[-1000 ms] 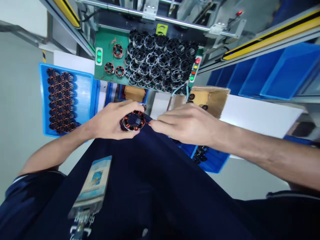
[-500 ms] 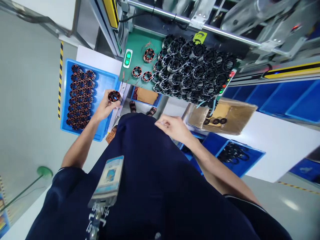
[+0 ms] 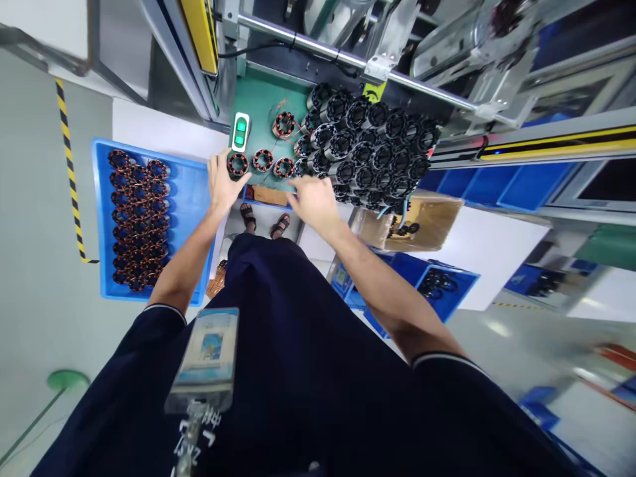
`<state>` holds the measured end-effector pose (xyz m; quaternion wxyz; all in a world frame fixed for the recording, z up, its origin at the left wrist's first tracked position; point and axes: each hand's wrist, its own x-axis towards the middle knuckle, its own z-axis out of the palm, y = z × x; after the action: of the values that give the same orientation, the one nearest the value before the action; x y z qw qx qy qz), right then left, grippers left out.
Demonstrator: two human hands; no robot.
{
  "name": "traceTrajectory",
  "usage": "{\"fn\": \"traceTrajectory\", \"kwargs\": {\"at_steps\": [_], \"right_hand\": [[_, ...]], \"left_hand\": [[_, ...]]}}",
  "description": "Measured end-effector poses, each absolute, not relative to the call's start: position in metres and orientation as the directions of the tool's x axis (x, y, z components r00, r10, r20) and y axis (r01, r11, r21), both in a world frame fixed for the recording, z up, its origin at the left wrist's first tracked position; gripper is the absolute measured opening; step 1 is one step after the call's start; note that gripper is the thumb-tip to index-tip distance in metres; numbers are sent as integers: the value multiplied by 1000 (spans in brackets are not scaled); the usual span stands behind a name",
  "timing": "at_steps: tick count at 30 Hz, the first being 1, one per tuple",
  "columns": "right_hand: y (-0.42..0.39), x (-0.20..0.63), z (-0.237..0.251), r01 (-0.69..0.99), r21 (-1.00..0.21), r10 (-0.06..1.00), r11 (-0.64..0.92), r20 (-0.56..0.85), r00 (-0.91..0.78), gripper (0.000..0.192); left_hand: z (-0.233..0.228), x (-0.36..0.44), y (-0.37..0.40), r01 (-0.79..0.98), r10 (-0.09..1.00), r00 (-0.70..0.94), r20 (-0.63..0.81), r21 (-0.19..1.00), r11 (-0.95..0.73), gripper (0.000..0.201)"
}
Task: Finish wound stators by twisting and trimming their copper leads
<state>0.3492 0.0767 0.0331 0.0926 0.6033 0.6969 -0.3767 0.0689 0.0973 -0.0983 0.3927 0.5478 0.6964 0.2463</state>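
1. A person in a dark blue top stood at a green tabletop [image 3: 258,99], seen from above by a head-worn camera
2. The left hand [image 3: 222,180] rested at the near left edge of the green surface, its fingers loosely curled around a copper-wound stator [image 3: 237,163], thumb on the near side, so the part appeared to sit upright on the surface under a light grip rather than a tight pinch
3. Two more wound stators [image 3: 273,163] lay in a row just right of it, and a fourth [image 3: 283,124] sat farther back, so the wound parts were grouped apart from the bare ones
4. The right hand [image 3: 312,197] hovered near the near edge of a dense cluster of black unwound stator cores [image 3: 370,146]; its fingers were partly spread and seemed to hold nothing, though the fingertips were hard to see
5. A green-lit button box [image 3: 241,131] stood just beyond the left hand
6. A blue tray [image 3: 193,192] on the left held neat rows of wound stators, within easy reach of the left arm
7. A cardboard box [image 3: 422,222] and a lower blue bin [image 3: 462,291] sat to the right
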Motion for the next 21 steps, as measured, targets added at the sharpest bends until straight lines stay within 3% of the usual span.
{"fn": "traceTrajectory", "kwargs": {"at_steps": [2,4,7,10,13,17,21], "right_hand": [[108,337,14,941,-337,832,1,-522,-187,54],[138,327,-9,973,-230,888,30,-440,-131,54],[177,318,-40,992,-109,916,65,-387,-103,54],[201,316,-58,993,-62,910,100,-398,-116,45],[208,317,-57,988,-61,906,144,-393,-157,37],[195,323,-33,986,-85,925,142,-344,-163,41],[164,341,12,973,-189,956,136,-234,-179,44]], "left_hand": [[-90,66,90,603,949,-96,-300,741,295,94],[-84,61,81,605,946,-108,-305,735,306,95],[-81,57,69,590,941,-128,-314,738,327,73],[-82,61,64,565,942,-119,-313,759,324,48],[-81,69,62,530,937,-136,-321,776,343,35],[-79,74,62,508,929,-167,-331,779,369,34],[-77,74,67,496,926,-173,-337,782,377,31]]}}
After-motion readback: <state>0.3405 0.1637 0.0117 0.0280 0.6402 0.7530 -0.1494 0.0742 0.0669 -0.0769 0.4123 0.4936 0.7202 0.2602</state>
